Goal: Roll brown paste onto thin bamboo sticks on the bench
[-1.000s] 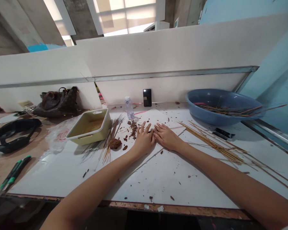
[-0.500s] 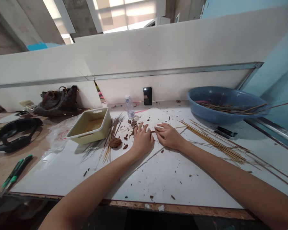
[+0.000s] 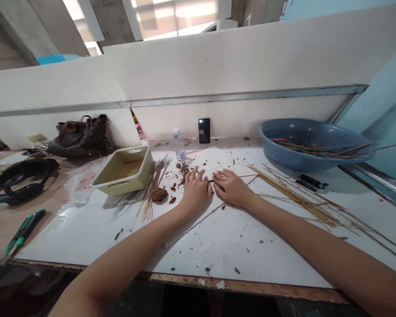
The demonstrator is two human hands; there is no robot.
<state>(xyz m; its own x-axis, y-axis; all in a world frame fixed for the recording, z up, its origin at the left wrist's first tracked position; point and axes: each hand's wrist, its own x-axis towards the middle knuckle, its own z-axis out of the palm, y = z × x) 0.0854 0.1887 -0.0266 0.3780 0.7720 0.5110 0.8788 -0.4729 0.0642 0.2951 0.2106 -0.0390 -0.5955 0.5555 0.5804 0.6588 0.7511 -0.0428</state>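
At the middle of the white board [image 3: 251,246], my left hand [image 3: 197,191] and my right hand [image 3: 230,187] face each other, close together. Both are closed on a thin stick [image 3: 249,176]; its dark part shows between them and a paler length runs out to the right of my right hand. Dark brown crumbs [image 3: 184,169] lie just beyond my left hand, and a brown lump [image 3: 159,194] rests to its left on some thin sticks [image 3: 156,176]. A bundle of tan sticks [image 3: 293,198] lies right of my right hand.
A yellow-green tub [image 3: 119,189] holding liquid stands left, near a clear bottle [image 3: 178,145] and an upright phone [image 3: 204,131]. A blue basin [image 3: 284,154] with sticks is at the right. Green-black cutters [image 3: 24,233], black headgear [image 3: 23,182] and a brown bag [image 3: 79,141] lie left.
The view has shifted slightly. Both hands stay in nearly the same place on the stick, with only small movement.
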